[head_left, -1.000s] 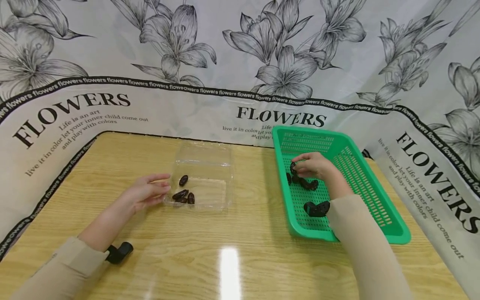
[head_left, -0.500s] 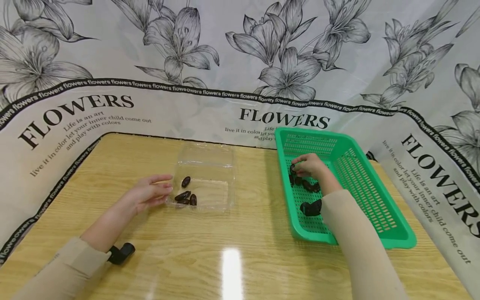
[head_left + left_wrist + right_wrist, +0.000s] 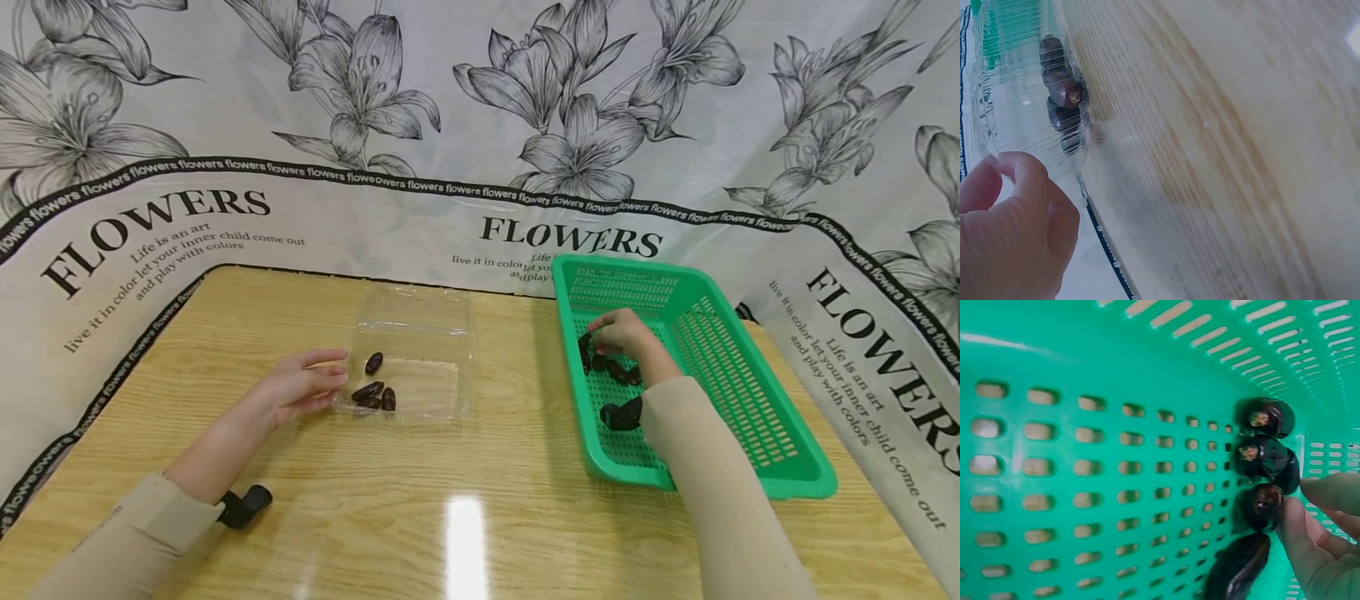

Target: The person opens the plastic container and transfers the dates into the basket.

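Four dark fruits (image 3: 367, 390): in clear box (image 3: 423, 383), beside left grip (image 3: 306, 387) pinching it.
Green basket (image 3: 738, 375): around right grip (image 3: 628, 335), touching one basket fruit (image 3: 1263, 508); pinch unclear.
Basket fruits' stem ends (image 3: 1259, 418): right wrist view only.

Head camera up high, facing forward and down across the wooden table (image 3: 337, 508); left wrist close on the clear plastic box (image 3: 1019, 125), right wrist peering tight into the green basket (image 3: 1116, 369), head sharing both!
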Demonstrator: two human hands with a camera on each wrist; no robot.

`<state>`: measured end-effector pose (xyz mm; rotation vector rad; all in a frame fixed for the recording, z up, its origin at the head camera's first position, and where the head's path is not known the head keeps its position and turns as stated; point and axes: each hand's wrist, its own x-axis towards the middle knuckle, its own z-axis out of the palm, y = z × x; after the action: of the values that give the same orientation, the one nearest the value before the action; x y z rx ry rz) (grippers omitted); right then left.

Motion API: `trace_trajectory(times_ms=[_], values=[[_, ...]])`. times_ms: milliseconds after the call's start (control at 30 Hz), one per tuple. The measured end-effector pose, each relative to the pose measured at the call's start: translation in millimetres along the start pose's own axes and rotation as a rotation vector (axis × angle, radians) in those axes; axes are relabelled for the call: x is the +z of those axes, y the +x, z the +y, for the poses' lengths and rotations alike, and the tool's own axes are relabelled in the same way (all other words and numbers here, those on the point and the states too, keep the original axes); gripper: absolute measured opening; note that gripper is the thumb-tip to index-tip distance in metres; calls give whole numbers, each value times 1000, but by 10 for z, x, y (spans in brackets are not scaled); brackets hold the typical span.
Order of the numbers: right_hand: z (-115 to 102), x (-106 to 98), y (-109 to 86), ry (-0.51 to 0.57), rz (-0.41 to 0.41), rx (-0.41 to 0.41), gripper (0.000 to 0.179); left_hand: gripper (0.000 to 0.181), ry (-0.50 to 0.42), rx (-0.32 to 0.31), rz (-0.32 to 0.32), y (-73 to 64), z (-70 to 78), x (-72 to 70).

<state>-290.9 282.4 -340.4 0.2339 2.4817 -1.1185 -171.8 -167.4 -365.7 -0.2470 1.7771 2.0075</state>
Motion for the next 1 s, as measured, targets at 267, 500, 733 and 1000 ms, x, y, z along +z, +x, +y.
trace_trajectory(times_ms=[267,500,733,1000], values=[[-100,-74,-82,70,5,-24,40,62,-10,-6,6,-3,2,3],[-291,-147,-241,193,-22,-49,48,63,-29,19,-30,44,-62,-84],[-402,-148,-347,283,-60,-80,51,63,-1,1,-4,17,-17,-28],[-649,-81,-524,293,-115,-110,50,61,-10,-8,6,-19,12,28]])
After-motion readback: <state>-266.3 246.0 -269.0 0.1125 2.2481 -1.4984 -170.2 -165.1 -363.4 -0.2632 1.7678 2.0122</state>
